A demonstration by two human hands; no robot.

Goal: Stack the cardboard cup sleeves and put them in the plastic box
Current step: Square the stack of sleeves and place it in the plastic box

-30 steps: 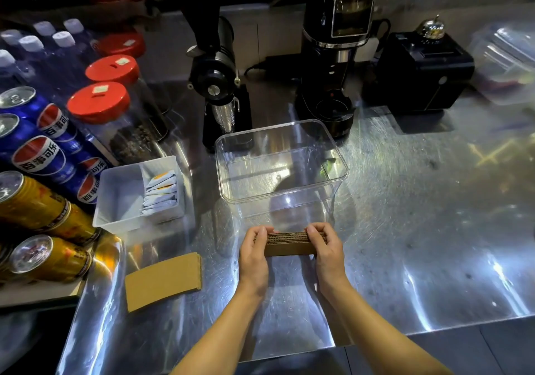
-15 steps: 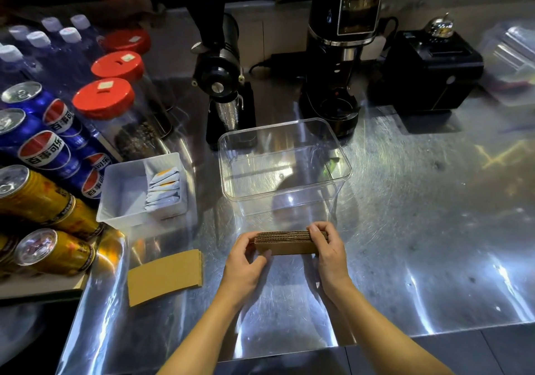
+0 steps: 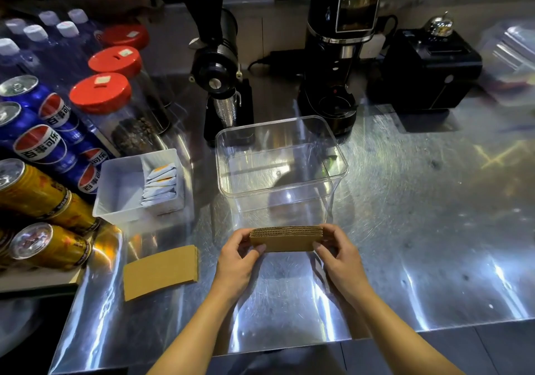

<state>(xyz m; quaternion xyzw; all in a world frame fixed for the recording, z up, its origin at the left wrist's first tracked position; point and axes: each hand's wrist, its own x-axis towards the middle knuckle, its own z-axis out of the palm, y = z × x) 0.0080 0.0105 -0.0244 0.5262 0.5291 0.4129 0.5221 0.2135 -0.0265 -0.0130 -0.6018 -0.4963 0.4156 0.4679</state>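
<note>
Several sleeves sit pressed into one stack, held on edge just above the counter and just in front of the box. The left hand pinches its left end, thumb in front and fingers behind; the right hand clamps the right end the same way. The corrugated top edges look nearly flush (a slight fanning shows at the left corner), so a light tap on the steel would probably square them before lifting.

To do this step well, I would keep both ends squeezed so the middle sleeves cannot slip, raise the stack over the near rim, and lower it along the box's long side. The box is clear, open-topped and appears empty, and looks wider than the stack, so clearance seems comfortable.

One loose sleeve lies flat to the left, well apart from the hands, not yet joined to the rest. A white tray of packets stands near the box's left wall, and a grinder rises close behind; the right side of the counter is open room.
</note>
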